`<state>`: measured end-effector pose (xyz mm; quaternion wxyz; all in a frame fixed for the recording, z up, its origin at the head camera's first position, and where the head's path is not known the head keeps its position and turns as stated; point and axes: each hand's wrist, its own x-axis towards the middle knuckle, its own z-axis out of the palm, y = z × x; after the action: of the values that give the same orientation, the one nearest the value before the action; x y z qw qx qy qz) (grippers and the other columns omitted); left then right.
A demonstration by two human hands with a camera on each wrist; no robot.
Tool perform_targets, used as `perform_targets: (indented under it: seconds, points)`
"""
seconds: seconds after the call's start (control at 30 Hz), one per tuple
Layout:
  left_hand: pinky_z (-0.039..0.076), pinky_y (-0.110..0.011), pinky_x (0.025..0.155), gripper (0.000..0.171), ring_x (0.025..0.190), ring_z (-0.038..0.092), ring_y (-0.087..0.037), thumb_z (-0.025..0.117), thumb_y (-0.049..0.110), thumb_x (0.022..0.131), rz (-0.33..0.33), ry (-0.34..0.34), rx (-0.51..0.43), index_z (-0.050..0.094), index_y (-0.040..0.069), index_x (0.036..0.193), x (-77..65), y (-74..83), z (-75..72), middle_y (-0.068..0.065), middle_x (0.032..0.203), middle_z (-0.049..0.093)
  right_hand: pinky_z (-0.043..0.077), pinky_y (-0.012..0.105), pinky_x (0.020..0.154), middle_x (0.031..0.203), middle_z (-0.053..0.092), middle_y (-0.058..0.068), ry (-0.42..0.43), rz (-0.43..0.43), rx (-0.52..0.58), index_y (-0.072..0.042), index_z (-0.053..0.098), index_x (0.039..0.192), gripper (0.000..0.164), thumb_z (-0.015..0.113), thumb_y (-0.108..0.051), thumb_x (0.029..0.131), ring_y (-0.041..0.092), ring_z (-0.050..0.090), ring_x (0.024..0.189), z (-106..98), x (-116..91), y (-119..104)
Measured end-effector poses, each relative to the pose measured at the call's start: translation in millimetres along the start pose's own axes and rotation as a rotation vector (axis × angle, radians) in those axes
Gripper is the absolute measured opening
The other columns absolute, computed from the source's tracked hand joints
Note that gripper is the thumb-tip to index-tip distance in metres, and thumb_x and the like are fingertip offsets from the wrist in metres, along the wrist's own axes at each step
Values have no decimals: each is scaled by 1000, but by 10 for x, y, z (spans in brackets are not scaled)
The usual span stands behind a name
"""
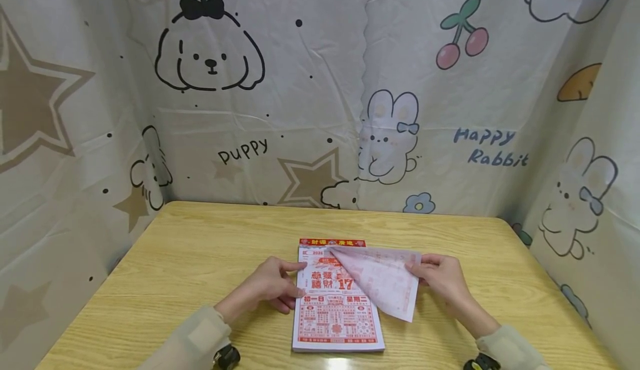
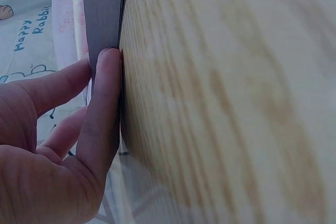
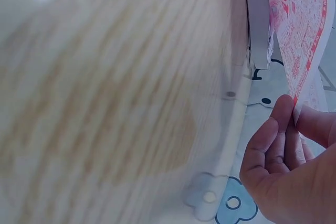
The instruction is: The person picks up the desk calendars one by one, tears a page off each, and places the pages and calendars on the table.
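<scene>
A thick tear-off calendar (image 1: 336, 320) with red print and a red header strip lies flat on the table. My left hand (image 1: 272, 284) rests at the calendar's left side, thumb and index finger touching its edge. In the left wrist view, the fingertips of the left hand (image 2: 68, 129) press against the side of the grey-white page block (image 2: 102, 14). A thin page (image 1: 387, 281) is lifted and folded over to the right, still joined near the header. My right hand (image 1: 442, 275) pinches its outer edge; the right wrist view shows the page (image 3: 302, 30) between thumb and fingers.
The calendar lies near the middle of a light wooden table (image 1: 200, 248) with rounded back corners. A cream curtain (image 1: 300, 81) with cartoon prints hangs behind the table and along both sides. Dark bands, one at the left wrist (image 1: 227, 356), show below both sleeves.
</scene>
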<state>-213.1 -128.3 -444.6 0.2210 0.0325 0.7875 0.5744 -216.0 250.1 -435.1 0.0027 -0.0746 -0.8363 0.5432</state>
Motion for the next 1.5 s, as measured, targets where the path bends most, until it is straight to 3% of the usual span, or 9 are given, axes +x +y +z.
perform_targets:
  seconds: [0.8,1.5]
  points:
    - [66,-37,54,67,57,71,-19,85,-1,86,6,-4,-9,59,3,149,1,-3,7,-16,77,70,65,30,67,95,78,15,14,20,-14,18,63,125,43,78,-11,96,15,72,76,-95,7,-7]
    - [66,-37,55,67,57,70,-19,86,1,86,-10,11,10,61,4,148,-11,23,11,-16,78,69,63,27,65,98,74,12,40,77,-34,17,62,128,49,80,-16,96,13,69,77,-308,-5,45]
